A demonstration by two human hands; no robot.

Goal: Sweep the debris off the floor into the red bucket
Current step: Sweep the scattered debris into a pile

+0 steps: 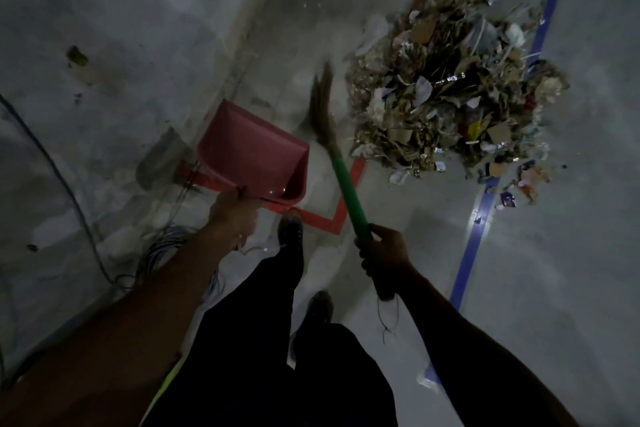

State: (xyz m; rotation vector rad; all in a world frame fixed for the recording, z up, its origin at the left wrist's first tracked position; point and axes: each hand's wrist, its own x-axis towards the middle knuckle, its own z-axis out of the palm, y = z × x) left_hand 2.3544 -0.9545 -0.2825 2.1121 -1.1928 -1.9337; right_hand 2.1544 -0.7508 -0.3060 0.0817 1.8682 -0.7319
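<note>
A big heap of debris [450, 80], dry leaves, paper and plastic scraps, lies on the grey floor at the upper right. My left hand [233, 215] grips the back edge of a pink-red dustpan [252, 152], held above the floor left of the heap. My right hand [382, 253] grips the green handle of a broom [346, 184]. Its blurred straw bristles [320, 104] hang just left of the heap. No red bucket is in view.
Red tape [353, 180] and blue tape [474, 246] run along the floor. A grey wall [104, 45] stands at the left, with a bundle of cables [162, 253] at its foot. My feet [291, 229] are below the dustpan. Loose scraps [526, 180] lie near the blue tape.
</note>
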